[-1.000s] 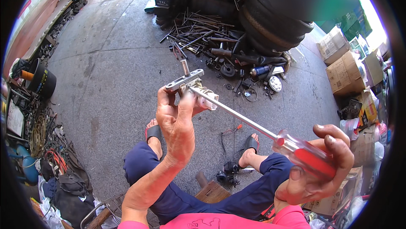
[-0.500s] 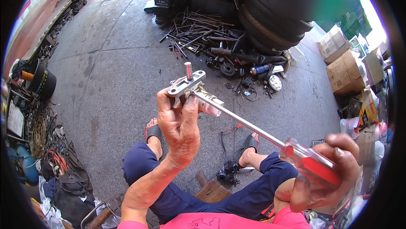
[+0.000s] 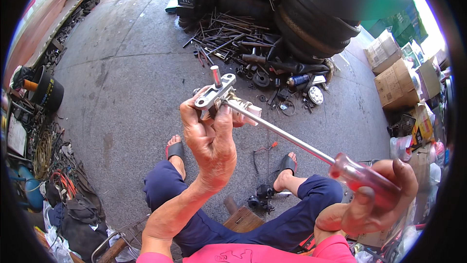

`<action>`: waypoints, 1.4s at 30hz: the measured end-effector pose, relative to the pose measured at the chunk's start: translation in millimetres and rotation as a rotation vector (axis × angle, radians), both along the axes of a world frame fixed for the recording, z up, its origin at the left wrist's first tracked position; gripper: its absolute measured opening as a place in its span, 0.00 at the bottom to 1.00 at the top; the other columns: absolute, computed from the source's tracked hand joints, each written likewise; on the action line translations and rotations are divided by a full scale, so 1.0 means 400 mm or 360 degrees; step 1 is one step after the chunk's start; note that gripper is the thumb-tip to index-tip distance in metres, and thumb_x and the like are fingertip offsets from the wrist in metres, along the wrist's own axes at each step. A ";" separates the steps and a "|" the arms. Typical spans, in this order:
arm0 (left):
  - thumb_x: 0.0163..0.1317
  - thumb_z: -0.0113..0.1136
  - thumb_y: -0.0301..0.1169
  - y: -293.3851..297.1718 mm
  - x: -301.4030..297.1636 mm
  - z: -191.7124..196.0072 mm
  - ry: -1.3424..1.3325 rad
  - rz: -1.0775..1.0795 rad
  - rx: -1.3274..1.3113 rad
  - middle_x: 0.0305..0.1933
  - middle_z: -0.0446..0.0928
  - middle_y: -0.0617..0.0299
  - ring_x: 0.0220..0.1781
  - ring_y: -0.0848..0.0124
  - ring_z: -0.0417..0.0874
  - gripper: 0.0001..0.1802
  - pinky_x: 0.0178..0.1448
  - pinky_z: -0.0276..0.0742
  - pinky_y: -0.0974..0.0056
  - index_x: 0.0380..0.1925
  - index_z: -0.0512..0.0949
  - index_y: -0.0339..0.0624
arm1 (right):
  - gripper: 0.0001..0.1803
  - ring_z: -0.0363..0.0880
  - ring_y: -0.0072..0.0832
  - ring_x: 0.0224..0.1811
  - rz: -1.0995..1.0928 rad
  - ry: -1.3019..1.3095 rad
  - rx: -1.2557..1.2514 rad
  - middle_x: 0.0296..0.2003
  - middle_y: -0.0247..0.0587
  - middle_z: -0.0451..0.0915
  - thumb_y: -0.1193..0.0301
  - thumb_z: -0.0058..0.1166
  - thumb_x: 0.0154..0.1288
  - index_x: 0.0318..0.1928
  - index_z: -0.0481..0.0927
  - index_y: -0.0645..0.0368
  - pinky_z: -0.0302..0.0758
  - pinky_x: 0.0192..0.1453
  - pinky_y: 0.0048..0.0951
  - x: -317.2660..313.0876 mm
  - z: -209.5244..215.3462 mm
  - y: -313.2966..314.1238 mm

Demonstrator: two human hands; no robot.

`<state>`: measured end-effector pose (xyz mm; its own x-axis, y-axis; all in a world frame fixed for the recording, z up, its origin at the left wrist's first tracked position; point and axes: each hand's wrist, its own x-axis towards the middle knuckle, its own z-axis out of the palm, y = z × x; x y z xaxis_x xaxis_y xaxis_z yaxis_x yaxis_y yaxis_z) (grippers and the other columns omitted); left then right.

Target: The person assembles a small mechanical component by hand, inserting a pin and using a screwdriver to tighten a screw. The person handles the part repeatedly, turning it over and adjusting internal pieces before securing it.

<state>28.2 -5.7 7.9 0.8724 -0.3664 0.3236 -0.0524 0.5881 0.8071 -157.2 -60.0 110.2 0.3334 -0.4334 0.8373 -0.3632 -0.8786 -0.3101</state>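
My left hand [image 3: 209,136] is raised in front of me and grips a small metal part [image 3: 215,93], a flat silvery bracket with a short upright pin on top. My right hand [image 3: 374,204] is closed around the clear red handle of a long screwdriver [image 3: 292,139]. The steel shaft runs up and to the left, and its tip meets the metal part just beside my left fingers. Below, my legs in dark blue trousers [image 3: 292,219] and my feet in sandals rest on the concrete floor.
A pile of metal rods and scrap parts [image 3: 243,49] lies ahead beside stacked black tyres [image 3: 321,20]. Cardboard boxes [image 3: 394,78] stand at the right. Cables, a black bucket [image 3: 48,93] and clutter line the left. A small dark part [image 3: 260,200] lies between my feet.
Both hands shifted slightly: the metal part tilted and rose a little, and my right hand with the screwdriver handle dropped lower to the right. The tip stays on the part.
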 end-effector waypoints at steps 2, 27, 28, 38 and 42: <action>0.68 0.46 0.25 -0.001 -0.006 0.002 0.0013 -0.0050 -0.0010 0.41 0.76 0.51 0.42 0.64 0.84 0.09 0.39 0.87 0.62 0.45 0.62 0.37 | 0.34 0.69 0.20 0.26 -0.0229 -0.0042 -0.0046 0.27 0.40 0.72 0.50 0.54 0.64 0.55 0.67 0.69 0.64 0.30 0.19 -0.018 -0.008 0.001; 0.67 0.48 0.24 0.013 0.012 0.005 0.0199 -0.0356 -0.0014 0.44 0.78 0.50 0.48 0.57 0.83 0.14 0.43 0.86 0.57 0.50 0.60 0.37 | 0.29 0.69 0.23 0.25 -0.0135 -0.0068 -0.0199 0.31 0.45 0.72 0.55 0.59 0.62 0.48 0.71 0.71 0.67 0.32 0.21 -0.036 -0.020 -0.014; 0.67 0.48 0.24 0.010 0.011 0.001 0.0201 -0.0377 -0.0042 0.44 0.78 0.50 0.48 0.58 0.83 0.14 0.43 0.86 0.57 0.51 0.60 0.37 | 0.28 0.69 0.23 0.25 -0.0171 -0.0091 -0.0200 0.31 0.45 0.73 0.55 0.58 0.63 0.48 0.71 0.71 0.67 0.32 0.21 -0.041 -0.026 -0.013; 0.67 0.47 0.21 0.013 0.012 0.004 0.0281 -0.0299 -0.0044 0.47 0.77 0.54 0.48 0.61 0.83 0.23 0.45 0.86 0.59 0.62 0.59 0.40 | 0.30 0.73 0.26 0.33 -0.0235 0.0060 -0.0074 0.36 0.44 0.73 0.53 0.59 0.61 0.50 0.71 0.68 0.73 0.38 0.23 0.001 -0.011 0.030; 0.66 0.48 0.21 0.007 0.014 -0.010 0.0300 -0.0275 -0.0014 0.48 0.77 0.54 0.48 0.63 0.83 0.21 0.45 0.86 0.60 0.60 0.64 0.39 | 0.27 0.73 0.25 0.32 -0.0322 -0.0003 -0.0001 0.36 0.43 0.74 0.52 0.59 0.61 0.44 0.75 0.67 0.72 0.39 0.21 0.001 -0.025 0.030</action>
<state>33.8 -2.8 3.9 0.8422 -0.5132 0.1649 0.2004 0.5821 0.7880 -157.0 -47.9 100.1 0.2378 -0.4911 0.8380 -0.5319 -0.7877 -0.3107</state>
